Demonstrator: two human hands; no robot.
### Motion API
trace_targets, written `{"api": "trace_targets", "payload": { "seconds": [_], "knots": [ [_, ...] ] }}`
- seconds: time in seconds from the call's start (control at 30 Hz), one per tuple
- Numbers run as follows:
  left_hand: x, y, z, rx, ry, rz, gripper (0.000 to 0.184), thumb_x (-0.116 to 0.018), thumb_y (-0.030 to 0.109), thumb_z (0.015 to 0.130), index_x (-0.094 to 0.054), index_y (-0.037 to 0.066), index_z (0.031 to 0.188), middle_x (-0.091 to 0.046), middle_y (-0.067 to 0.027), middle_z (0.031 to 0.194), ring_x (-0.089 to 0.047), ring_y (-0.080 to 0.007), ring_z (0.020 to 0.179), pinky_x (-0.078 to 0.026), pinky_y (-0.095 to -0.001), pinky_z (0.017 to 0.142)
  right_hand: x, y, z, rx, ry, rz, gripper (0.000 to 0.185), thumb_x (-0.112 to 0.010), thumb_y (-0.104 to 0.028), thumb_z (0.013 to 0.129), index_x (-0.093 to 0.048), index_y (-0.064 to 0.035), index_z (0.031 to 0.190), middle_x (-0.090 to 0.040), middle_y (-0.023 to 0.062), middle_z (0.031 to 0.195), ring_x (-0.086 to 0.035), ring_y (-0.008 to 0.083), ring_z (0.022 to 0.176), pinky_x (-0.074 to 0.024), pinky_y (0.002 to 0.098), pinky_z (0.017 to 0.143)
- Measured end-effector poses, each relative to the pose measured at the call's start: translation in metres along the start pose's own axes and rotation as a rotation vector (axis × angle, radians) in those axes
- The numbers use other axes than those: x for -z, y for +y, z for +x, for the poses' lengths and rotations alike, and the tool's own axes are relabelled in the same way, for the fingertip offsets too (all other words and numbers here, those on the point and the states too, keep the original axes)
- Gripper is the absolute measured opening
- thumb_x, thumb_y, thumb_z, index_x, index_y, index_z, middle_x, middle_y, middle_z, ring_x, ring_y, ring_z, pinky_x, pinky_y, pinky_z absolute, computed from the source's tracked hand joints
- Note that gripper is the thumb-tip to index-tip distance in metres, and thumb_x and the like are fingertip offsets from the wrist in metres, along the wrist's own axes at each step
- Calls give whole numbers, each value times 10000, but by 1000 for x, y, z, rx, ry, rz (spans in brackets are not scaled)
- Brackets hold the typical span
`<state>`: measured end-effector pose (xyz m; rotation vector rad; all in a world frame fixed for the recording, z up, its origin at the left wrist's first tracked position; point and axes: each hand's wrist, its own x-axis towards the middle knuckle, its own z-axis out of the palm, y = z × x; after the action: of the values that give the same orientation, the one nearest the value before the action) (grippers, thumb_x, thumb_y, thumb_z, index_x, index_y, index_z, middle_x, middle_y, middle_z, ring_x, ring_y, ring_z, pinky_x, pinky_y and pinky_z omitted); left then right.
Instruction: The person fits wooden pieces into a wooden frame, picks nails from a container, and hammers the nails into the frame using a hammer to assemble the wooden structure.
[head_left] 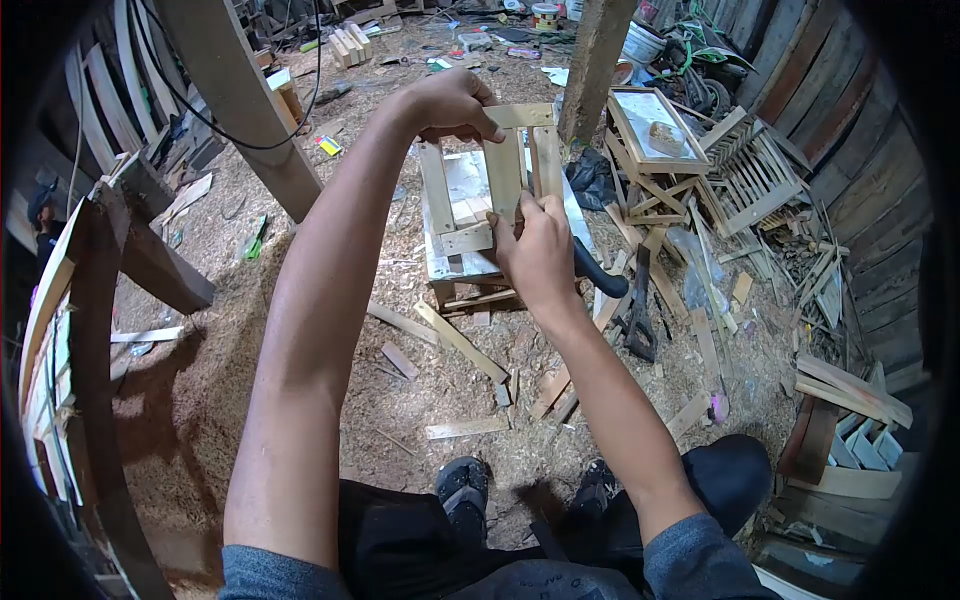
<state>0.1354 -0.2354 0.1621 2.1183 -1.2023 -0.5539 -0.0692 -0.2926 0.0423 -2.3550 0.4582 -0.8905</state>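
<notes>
A small slatted wooden frame [505,172] is held upright over a low work table [580,205] with a whitish top. My left hand [455,106] is closed over the frame's upper part, its wrist bent and its fingers partly hidden. Lower down, my right hand [540,245] grips the middle slat, thumb on the near side. A short crosspiece [467,238] joins the slats at the bottom left. From behind my right hand a black curved handle [602,277] sticks out; the rest of that tool is hidden.
Wood offcuts [462,342] and shavings cover the ground by my feet. Posts rise at left [235,95] and behind the table [593,70]. At right stand a framed panel [660,125] and a slatted wooden piece [750,170]. A green-handled tool [256,238] lies left.
</notes>
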Motion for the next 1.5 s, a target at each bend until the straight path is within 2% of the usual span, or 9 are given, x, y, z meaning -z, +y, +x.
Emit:
{"api": "trace_targets", "payload": {
  "seconds": [0.13,0.33,0.4,0.77,0.83,0.97,1.03,1.13,1.5],
  "knots": [
    [3,-4,1,42,21,27,313,-884,224,702,-771,43,931,-692,-34,718,-580,-103,564,-431,-274,491,2,-10,4,-41,-3,-18,281,-672,-127,863,-603,79,1040,-580,224,988,-590,404,979,-470,481,878],
    [1,-8,1,-73,7,-6,324,-871,255,730,-766,25,932,-693,-41,723,-608,-116,605,-481,-286,554,14,-17,25,-79,-69,-89,406,-738,-241,865,-606,79,1079,-603,261,1090,-605,405,1049,-492,465,921],
    [-3,-13,6,-82,31,-32,321,-867,263,743,-765,19,926,-693,-42,723,-608,-118,605,-487,-291,557,18,-18,36,-153,-254,-137,448,-761,-285,859,-618,80,1074,-618,270,1105,-627,413,1041,-510,466,908],
    [-1,-2,0,-25,68,-43,319,-859,280,771,-756,-10,858,-665,-51,658,-589,-118,567,-482,-297,547,6,-10,27,-71,-72,-138,375,-761,-250,848,-646,72,1002,-651,254,994,-645,423,964,-514,487,863],
    [-4,-1,-1,-46,98,-44,273,-796,287,855,-757,16,868,-588,18,590,-453,-59,469,-326,-270,430,7,-11,27,-61,-61,-157,378,-760,-253,849,-646,71,1005,-651,254,993,-647,423,957,-517,487,856],
    [-6,0,-1,-38,144,-12,272,-794,280,857,-758,11,879,-596,12,596,-461,-61,473,-328,-263,433,7,-11,28,-54,-65,-158,390,-760,-260,844,-646,85,985,-649,260,985,-650,428,946,-523,486,846],
    [-4,-2,-1,-49,86,-29,277,-793,277,857,-761,6,902,-613,3,615,-485,-66,495,-354,-261,452,8,-11,26,-60,-67,-151,392,-758,-262,844,-646,90,975,-648,263,983,-650,430,946,-524,487,844],
    [-5,-7,3,-36,100,-25,284,-794,275,856,-761,0,915,-627,-5,629,-504,-72,512,-382,-262,477,7,-13,23,-54,-103,-167,400,-717,-289,885,-634,90,981,-623,259,1054,-653,420,974,-527,480,869],
    [-6,-7,1,-98,70,-10,299,-840,248,804,-758,-5,940,-663,-14,676,-551,-86,550,-419,-268,504,3,-10,18,-23,-55,-150,375,-709,-258,894,-608,82,1012,-606,243,1027,-662,439,902,-546,487,794]
  ]
}}
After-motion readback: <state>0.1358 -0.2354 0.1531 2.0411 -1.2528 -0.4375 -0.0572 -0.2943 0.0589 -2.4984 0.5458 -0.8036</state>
